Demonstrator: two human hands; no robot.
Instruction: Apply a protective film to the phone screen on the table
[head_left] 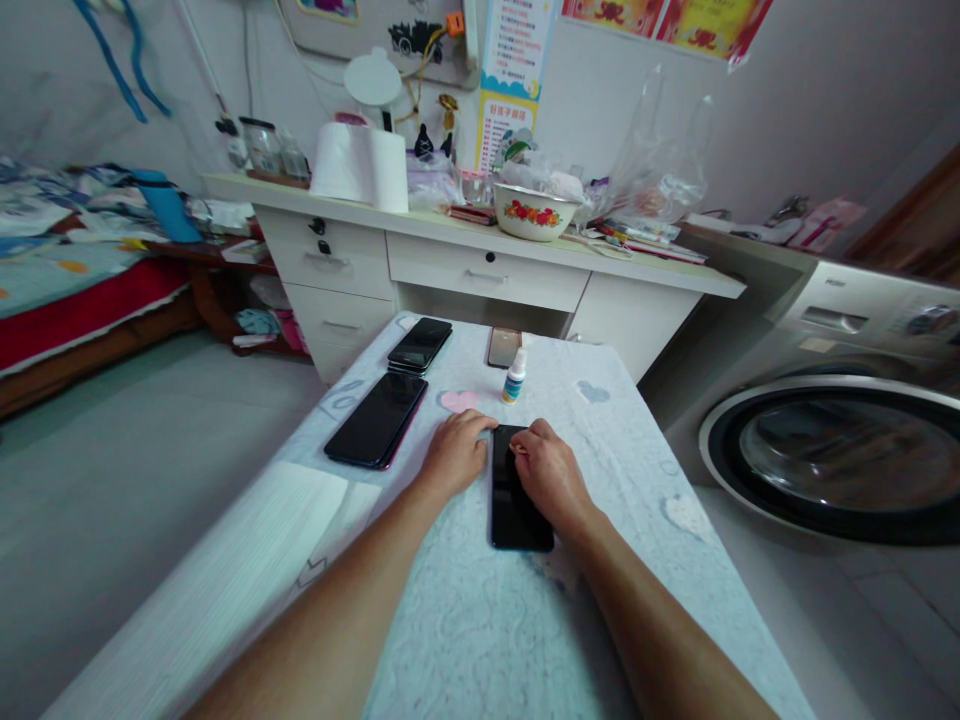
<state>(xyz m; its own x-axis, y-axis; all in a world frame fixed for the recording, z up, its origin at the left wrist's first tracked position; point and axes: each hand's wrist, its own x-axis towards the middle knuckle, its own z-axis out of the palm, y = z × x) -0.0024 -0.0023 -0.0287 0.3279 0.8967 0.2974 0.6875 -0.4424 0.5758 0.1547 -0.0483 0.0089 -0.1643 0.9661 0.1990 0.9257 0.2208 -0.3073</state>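
Note:
A black smartphone (pixel 510 505) lies screen up on the cloth-covered table. Curled at its upper left corner, my left hand (pixel 457 447) steadies the phone by the edge with its fingertips. My right hand (pixel 551 470) rests over the upper right of the screen, fingers pinched together. A small pale bit shows at those fingertips, too little to name. Just beyond the phone stands a small white-capped dropper bottle (pixel 514 380) with a blue and yellow label. Part of the screen is hidden under my right hand.
At the left lie a stack of phones (pixel 421 343) and another large dark phone pile (pixel 379 420). A brownish phone or case (pixel 504 347) lies at the far edge. Beyond stands a white desk (pixel 487 270); a washing machine (pixel 840 400) is at the right.

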